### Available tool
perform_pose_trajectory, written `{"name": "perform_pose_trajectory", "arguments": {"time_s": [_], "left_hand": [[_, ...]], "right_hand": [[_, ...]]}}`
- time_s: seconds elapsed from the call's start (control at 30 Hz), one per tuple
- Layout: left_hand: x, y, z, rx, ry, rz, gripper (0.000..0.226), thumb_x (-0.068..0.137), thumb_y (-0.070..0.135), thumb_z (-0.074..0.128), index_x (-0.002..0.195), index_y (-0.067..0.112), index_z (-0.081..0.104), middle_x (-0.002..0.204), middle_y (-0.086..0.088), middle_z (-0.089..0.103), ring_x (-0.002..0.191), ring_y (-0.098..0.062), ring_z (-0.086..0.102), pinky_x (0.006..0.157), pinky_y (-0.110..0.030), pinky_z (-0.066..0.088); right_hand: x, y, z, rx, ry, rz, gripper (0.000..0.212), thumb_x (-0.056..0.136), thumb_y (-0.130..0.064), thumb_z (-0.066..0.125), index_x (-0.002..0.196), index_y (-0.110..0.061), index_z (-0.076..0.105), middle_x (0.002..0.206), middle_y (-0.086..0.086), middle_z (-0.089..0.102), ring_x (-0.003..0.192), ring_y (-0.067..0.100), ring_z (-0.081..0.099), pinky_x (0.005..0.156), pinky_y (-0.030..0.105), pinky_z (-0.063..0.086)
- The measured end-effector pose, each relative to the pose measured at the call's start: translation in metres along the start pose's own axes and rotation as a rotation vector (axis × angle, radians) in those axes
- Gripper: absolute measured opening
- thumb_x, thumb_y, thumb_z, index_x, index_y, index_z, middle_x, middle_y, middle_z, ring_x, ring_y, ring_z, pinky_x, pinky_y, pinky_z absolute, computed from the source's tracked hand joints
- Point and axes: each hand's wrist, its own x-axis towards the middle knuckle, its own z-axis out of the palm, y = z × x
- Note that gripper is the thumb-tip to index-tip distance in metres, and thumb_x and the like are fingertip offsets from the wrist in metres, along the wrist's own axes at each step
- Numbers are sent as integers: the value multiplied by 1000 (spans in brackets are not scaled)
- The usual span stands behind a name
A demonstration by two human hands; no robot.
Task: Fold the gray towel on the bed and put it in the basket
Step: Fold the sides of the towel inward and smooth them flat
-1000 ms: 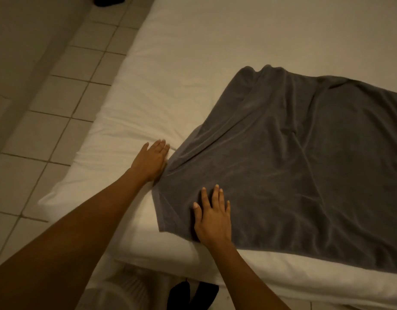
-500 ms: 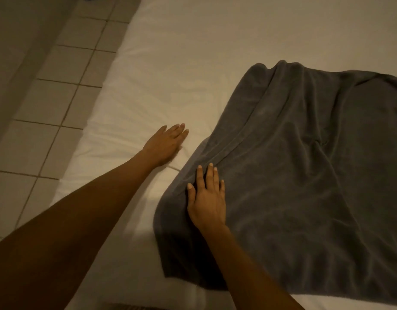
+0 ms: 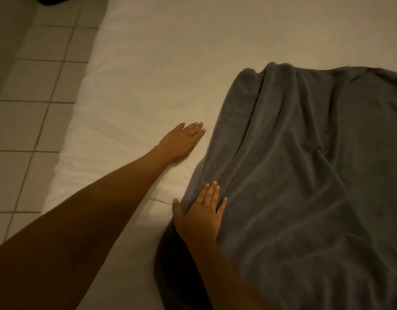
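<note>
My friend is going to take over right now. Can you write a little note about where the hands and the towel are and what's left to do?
Left hand: flat and open on the white bed, just beside the towel's left edge, holding nothing.
Right hand: fingers straight, pressing flat on the gray towel near its left edge.
Towel: spread over the bed, wrinkled, with ridges running along it. No clear fold shows.
Basket: not in view.
Done: the towel is laid out.
Left: smooth it, fold it, then find the basket and put it in.
</note>
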Motion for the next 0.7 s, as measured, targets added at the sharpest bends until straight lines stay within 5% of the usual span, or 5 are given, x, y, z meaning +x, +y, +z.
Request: {"name": "perform_pose_trajectory", "arguments": {"time_s": [0.1,0.2,0.3,0.43,0.7], "left_hand": [[16,0,1,-33,-8,3,51,105,25,19,152,13,6,161,-9,3,149,-20,6,120,-38,6],[34,0,-1,-56,-12,-8,52,104,28,19,152,14,5,161,-9,1,149,-21,4,120,-39,5],[51,-1,-4,-35,-6,-3,52,104,29,21,152,18,4,161,-10,0,149,-23,4,120,-42,6],[70,1,-13,-24,-18,-7,54,104,28,27,152,20,3,161,-11,0,149,-25,3,120,-45,7],[100,30,-48,-2,8,151,62,98,52,20,151,28,-3,160,-14,-1,148,-28,7,119,-48,9]], "right_hand": [[7,-3,0,-24,-9,32,102,78,-72,14,147,1,-2,157,20,-5,145,32,-2,112,48,-7],[13,-6,5,-30,84,55,84,73,-56,45,131,5,47,139,24,46,127,35,47,103,52,32],[13,-4,6,-69,81,36,72,66,-40,67,124,2,57,131,21,56,120,33,55,97,51,42],[6,3,-2,-27,87,1,56,80,-29,38,122,-1,60,131,19,56,120,30,55,95,47,46],[-4,46,-25,119,242,-14,59,87,-30,26,132,0,50,141,20,46,125,30,51,96,42,47]]}}
